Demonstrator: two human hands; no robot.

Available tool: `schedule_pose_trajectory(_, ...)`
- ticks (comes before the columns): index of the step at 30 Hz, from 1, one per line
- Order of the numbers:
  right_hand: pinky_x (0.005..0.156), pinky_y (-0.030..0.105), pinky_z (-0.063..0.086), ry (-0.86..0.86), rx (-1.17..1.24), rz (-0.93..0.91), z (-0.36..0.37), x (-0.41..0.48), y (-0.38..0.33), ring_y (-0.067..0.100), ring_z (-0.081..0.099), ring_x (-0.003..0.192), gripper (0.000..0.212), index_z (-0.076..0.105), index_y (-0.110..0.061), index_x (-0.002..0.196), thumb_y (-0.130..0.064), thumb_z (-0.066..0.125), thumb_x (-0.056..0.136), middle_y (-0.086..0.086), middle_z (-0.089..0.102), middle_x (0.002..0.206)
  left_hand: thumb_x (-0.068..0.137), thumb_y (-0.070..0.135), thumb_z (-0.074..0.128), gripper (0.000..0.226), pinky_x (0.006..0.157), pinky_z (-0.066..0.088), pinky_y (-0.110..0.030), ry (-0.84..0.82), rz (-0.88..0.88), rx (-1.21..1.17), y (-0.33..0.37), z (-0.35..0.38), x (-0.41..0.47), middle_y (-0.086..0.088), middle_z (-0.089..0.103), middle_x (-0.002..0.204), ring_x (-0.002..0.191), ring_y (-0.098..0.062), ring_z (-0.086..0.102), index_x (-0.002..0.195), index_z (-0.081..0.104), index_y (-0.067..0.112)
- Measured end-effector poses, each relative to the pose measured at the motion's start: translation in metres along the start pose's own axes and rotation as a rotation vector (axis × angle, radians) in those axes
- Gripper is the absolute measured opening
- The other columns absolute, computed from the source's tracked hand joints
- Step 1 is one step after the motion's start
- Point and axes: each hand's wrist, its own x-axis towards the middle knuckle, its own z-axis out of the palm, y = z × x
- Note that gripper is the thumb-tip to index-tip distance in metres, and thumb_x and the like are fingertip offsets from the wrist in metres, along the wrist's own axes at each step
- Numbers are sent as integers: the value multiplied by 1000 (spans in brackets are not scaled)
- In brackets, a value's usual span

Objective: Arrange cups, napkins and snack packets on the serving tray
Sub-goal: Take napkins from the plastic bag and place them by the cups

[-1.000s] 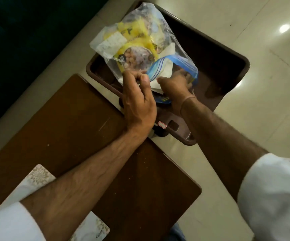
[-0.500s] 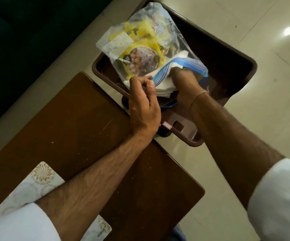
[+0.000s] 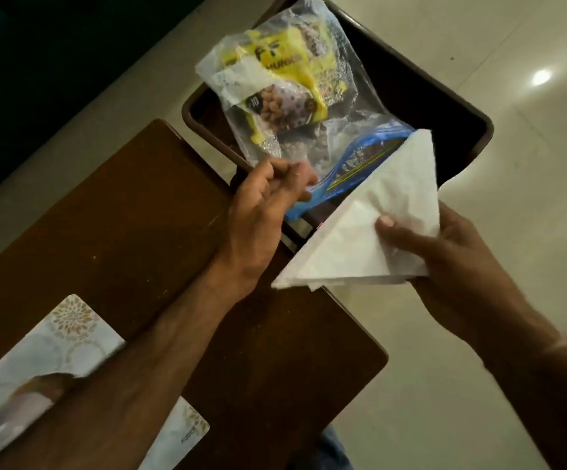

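Having come out of the zip bag (image 3: 309, 106), the folded napkins (image 3: 370, 228) sat pinched in the right hand (image 3: 451, 252). The left hand (image 3: 261, 205) gripped the bag's mouth over the tray (image 3: 458, 106). Snack packets, probably several, remained bagged.

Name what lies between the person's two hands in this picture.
In the head view, the zip bag's blue mouth lies between the left hand and the right hand, which holds folded napkins.

Brown wooden table (image 3: 122, 232) on glossy cream tiled floor (image 3: 530, 232); patterned white mat (image 3: 71, 334) on its near end; lamp glare (image 3: 541, 77) beyond; dark area (image 3: 37, 62) to its far left.
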Motion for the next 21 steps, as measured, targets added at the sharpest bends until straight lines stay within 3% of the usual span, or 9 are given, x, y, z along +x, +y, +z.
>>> schedule_pose_trajectory(4,79,39,60,-64,-107,44,30,-24,24,25,72,106,52,56,-18,134,-16,73,85,4,72,122,83,32,69,49,83,57,-31,-404,-310,-156,-6,-34,-44,-10,72,116,106,-26,70,128,56,17)
schedule_pose_trajectory(7,70,33,62,-72,-267,110,61,-41,45,11,74,97,64,54,-34,130,-42,77,71,-9,71,117,78,27,80,59,83,60,-41,-417,-366,-21,-23,-54,-75,-4,72,116,103,-23,72,131,53,26)
schedule_pose_trajectory(10,82,36,61,-167,-521,181,93,-52,62,7,67,108,76,39,-40,129,-70,70,66,-9,56,136,80,31,80,52,84,61,-44,-343,-328,126,-45,-76,-104,10,72,113,103,-11,70,124,55,40)
schedule_pose_trajectory(12,110,49,42,-96,-937,8,107,-50,68,18,38,141,102,15,-38,147,-83,57,66,-5,23,158,84,32,76,44,84,61,-42,-299,-347,113,-57,-93,-125,15,71,113,103,-7,69,120,55,45)
schedule_pose_trajectory(14,119,51,15,-141,-1315,-390,123,-47,66,24,5,152,115,-3,-33,156,-88,46,69,-7,-4,165,88,34,71,40,88,59,-41,-266,-333,192,-70,-110,-145,17,68,115,107,-5,66,122,54,44)
schedule_pose_trajectory(16,117,61,7,-435,-1569,-653,146,-45,64,27,-5,153,106,8,-40,156,-89,46,69,-7,-9,166,91,37,67,39,95,55,-39,-277,-312,263,-81,-123,-164,18,64,121,113,-2,61,127,52,40)
schedule_pose_trajectory(18,113,71,1,-813,-1872,-713,172,-44,70,27,-5,153,82,34,-45,147,-78,56,75,-6,4,166,91,42,64,40,97,50,-31,-268,-340,244,-91,-134,-188,24,61,123,115,2,56,128,51,42)
schedule_pose_trajectory(20,112,65,0,-1088,-2085,-585,197,-41,80,21,15,149,60,46,-43,136,-65,61,82,-9,33,155,89,49,64,39,92,48,-23,-189,-351,279,-105,-141,-211,27,60,118,111,3,57,126,52,45)
schedule_pose_trajectory(21,112,57,12,-1170,-2118,-507,210,-40,84,18,33,139,51,50,-41,129,-63,60,84,-11,49,139,86,53,64,37,87,50,-20,-123,-360,300,-113,-146,-225,25,63,113,105,2,61,121,54,43)
